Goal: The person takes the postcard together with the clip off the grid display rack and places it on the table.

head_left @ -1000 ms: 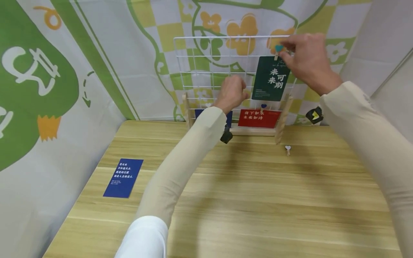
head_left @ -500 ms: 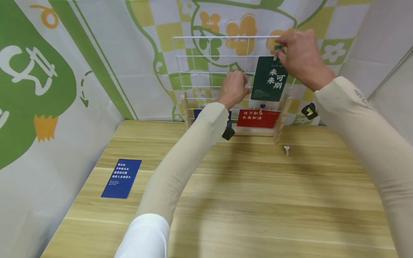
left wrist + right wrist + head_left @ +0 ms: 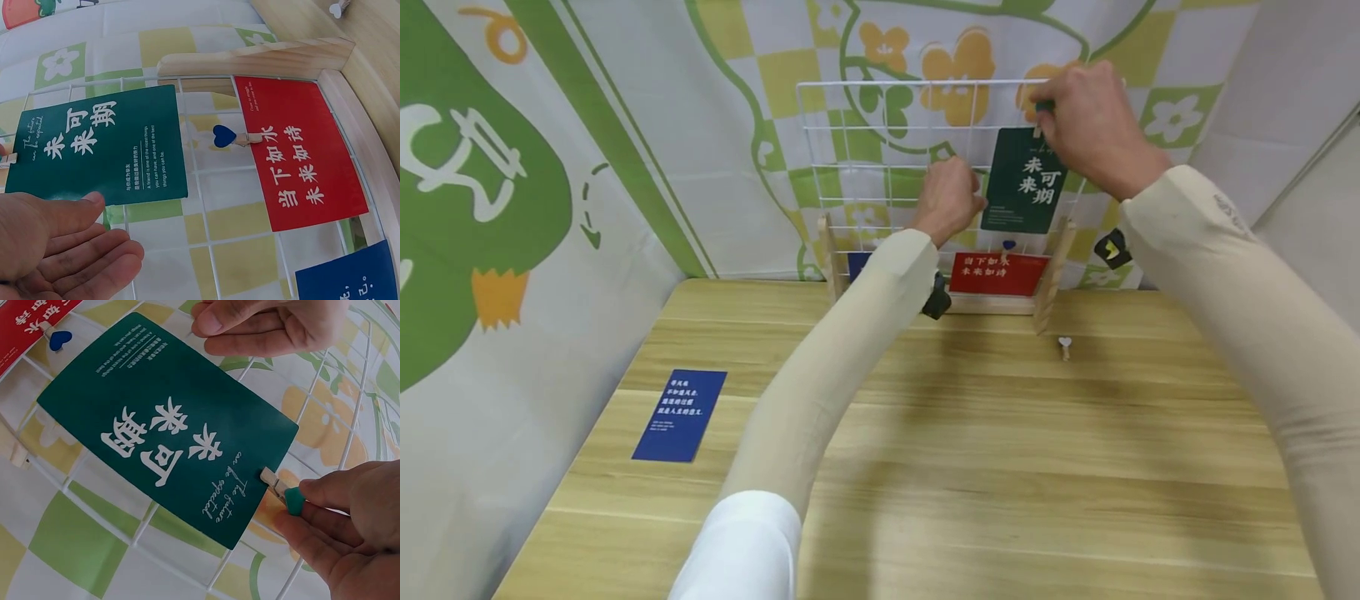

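A green card with white writing [image 3: 1022,187] hangs against the white wire grid [image 3: 887,129]. My right hand [image 3: 1093,121] pinches the teal heart end of a small wooden clothespin [image 3: 294,501], whose tip sits on the card's top edge. Beside the card's left edge is my left hand [image 3: 949,200], fingers loosely bent, holding nothing. In the left wrist view its thumb [image 3: 94,199] overlaps that edge. Lower on the grid, a red card [image 3: 998,275] hangs from a clothespin with a dark blue heart [image 3: 60,340]. A blue card [image 3: 350,275] beside it is partly hidden by my left arm in the head view.
The grid stands in a wooden frame [image 3: 1045,279] at the table's back, before a patterned cloth. One clothespin with a white heart [image 3: 1065,347] lies on the table [image 3: 1075,467] right of the frame. Another blue card [image 3: 680,415] lies at the table's left.
The teal heart is now more covered by my right fingers, with the clothespin still at the card's top. My left hand has come slightly up and closer to the green card's edge.
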A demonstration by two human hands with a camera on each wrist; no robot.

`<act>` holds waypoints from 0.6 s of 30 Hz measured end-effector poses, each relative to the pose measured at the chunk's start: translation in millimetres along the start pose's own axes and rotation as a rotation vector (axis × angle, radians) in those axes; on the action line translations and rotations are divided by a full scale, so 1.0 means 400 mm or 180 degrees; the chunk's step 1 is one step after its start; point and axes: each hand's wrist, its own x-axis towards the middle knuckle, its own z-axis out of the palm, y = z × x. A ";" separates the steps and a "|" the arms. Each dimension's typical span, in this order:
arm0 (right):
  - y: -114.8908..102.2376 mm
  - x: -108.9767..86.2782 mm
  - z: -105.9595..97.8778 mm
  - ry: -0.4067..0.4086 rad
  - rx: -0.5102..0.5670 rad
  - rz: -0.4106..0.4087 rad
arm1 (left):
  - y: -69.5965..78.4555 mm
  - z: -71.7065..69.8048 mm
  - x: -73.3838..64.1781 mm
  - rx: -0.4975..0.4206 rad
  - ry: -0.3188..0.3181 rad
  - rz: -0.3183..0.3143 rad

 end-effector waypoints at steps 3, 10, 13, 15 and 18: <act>0.000 0.004 -0.001 -0.0015 -0.0010 0.0000 | 0.004 0.002 0.004 -0.0009 0.0047 0.0087; -0.003 0.009 -0.004 -0.0060 -0.0025 -0.0002 | 0.016 0.005 0.011 -0.0064 0.0002 0.0049; -0.005 0.011 -0.005 -0.0117 -0.0008 0.0087 | 0.022 0.007 0.013 -0.0012 0.0012 -0.0005; -0.006 0.012 -0.005 -0.0135 0.0011 0.0148 | 0.024 0.010 0.014 0.0030 0.0051 -0.0014; -0.007 0.016 -0.005 -0.0140 0.0042 0.0221 | 0.026 0.012 0.016 0.0085 0.0126 -0.0018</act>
